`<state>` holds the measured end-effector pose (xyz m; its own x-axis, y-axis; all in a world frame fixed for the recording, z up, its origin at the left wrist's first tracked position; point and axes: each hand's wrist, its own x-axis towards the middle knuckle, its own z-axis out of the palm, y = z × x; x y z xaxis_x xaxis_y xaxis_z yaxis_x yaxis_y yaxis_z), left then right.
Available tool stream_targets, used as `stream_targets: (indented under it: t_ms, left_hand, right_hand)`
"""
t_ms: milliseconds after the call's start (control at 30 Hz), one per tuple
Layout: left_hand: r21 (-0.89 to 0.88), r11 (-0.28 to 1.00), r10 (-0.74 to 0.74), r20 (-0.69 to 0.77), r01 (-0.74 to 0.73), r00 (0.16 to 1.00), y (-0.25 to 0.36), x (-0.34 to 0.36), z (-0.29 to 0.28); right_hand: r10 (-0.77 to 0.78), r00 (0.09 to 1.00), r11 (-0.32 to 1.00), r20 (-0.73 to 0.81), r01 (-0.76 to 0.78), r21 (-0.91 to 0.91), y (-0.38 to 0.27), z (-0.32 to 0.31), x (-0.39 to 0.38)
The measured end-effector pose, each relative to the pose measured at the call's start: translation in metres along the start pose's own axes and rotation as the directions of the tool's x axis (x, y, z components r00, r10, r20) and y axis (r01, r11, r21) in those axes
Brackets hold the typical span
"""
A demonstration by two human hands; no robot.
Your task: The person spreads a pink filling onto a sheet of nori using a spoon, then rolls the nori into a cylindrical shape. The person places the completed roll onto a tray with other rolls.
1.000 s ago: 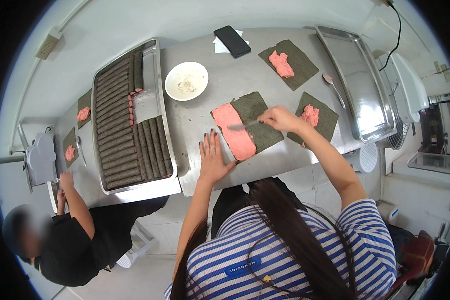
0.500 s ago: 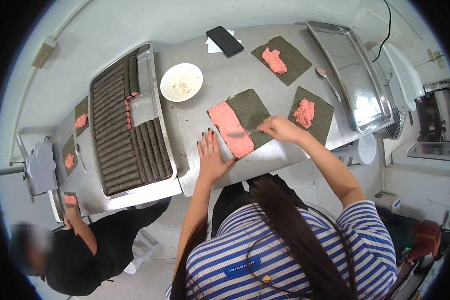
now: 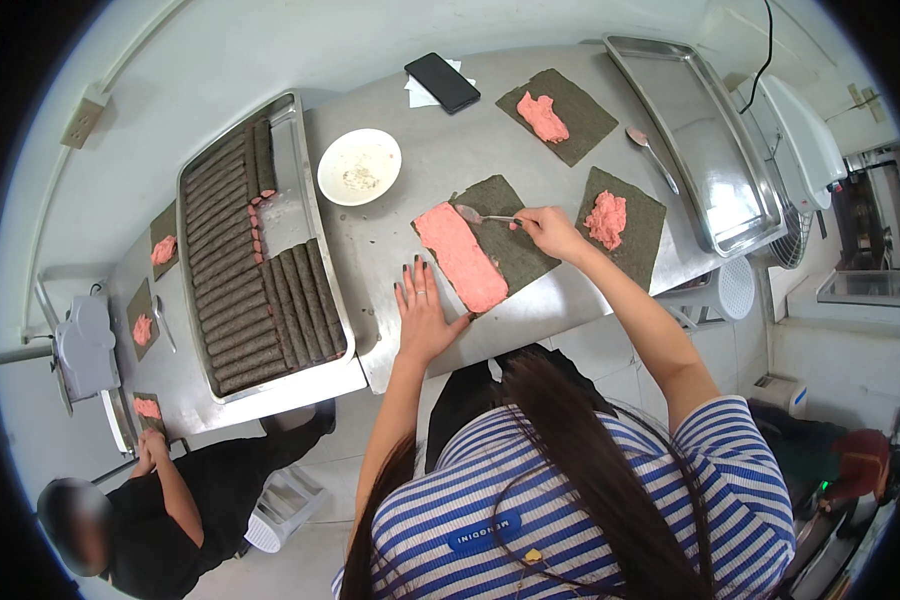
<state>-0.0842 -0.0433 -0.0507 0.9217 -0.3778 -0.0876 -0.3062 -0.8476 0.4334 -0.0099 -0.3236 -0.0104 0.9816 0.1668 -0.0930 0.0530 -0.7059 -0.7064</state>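
A dark green seaweed sheet (image 3: 520, 248) lies before me, its left part covered by a smooth band of pink paste (image 3: 460, 262). My right hand (image 3: 552, 235) is closed on the handle of a metal spoon (image 3: 470, 214). The spoon's bowl is at the paste's upper right edge. Flat on the metal table, left of the sheet, rests my left hand (image 3: 423, 318) with fingers spread. Its thumb reaches the sheet's near corner. Beside my right hand is another seaweed sheet (image 3: 645, 237) carrying a lump of pink paste (image 3: 606, 219).
A tray (image 3: 322, 238) holding many dark seaweed rolls is at left, beside a white bowl (image 3: 359, 166). Farther back are a phone (image 3: 443, 82) and a third sheet (image 3: 582, 128). A second spoon (image 3: 654, 160) lies near a metal tray (image 3: 705, 140). A co-worker (image 3: 185, 500) sits at far left.
My right hand has moved the spoon up along the paste from its lower middle to its upper right edge. My left hand stays put. The co-worker's hands have come together.
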Motion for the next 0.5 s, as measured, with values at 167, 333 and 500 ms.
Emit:
stream_targets:
  t_ms: [167, 333, 500]
  left_hand:
    - [-0.03, 0.999, -0.016, 0.045, 0.017, 0.999, 0.002, 0.001, -0.004]
    - [-0.031, 0.999, -0.016, 0.031, 0.017, 0.999, 0.002, 0.0, -0.004]
    - [-0.031, 0.999, -0.009, 0.013, 0.009, 1.0, 0.001, -0.001, -0.003]
  right_hand:
    - [-0.026, 0.999, 0.999, 0.047, 0.028, -0.03, -0.002, -0.004, -0.029]
    - [-0.136, 0.987, 0.989, 0.089, 0.14, -0.041, 0.001, -0.023, -0.075]
    - [0.11, 0.982, 0.994, 0.154, -0.105, -0.043, -0.029, -0.049, -0.073]
